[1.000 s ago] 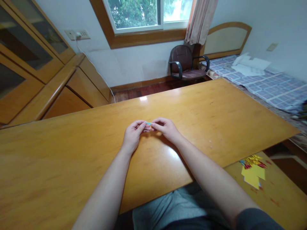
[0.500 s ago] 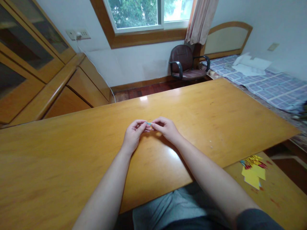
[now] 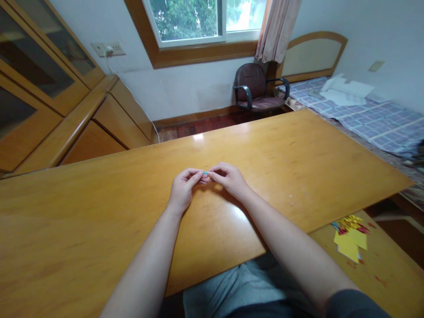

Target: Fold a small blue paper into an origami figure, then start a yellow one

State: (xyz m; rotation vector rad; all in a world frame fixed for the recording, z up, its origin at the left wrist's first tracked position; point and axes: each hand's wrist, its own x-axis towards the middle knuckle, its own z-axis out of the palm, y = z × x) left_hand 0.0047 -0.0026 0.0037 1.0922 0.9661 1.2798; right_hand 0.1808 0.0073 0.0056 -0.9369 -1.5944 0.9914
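Note:
My left hand (image 3: 183, 190) and my right hand (image 3: 228, 178) meet over the middle of the wooden table (image 3: 99, 207). Both pinch a tiny coloured piece (image 3: 205, 173), teal with a bit of yellow, between fingertips and thumbs. The piece is mostly hidden by my fingers, so its shape is unclear. Both wrists rest on or just above the tabletop.
A lower wooden surface (image 3: 380, 274) at the right holds yellow paper and coloured scraps (image 3: 350, 236). Beyond the table stand a dark office chair (image 3: 253, 86), a bed with a checked cover (image 3: 371, 117), and wooden cabinets (image 3: 49, 88) at the left.

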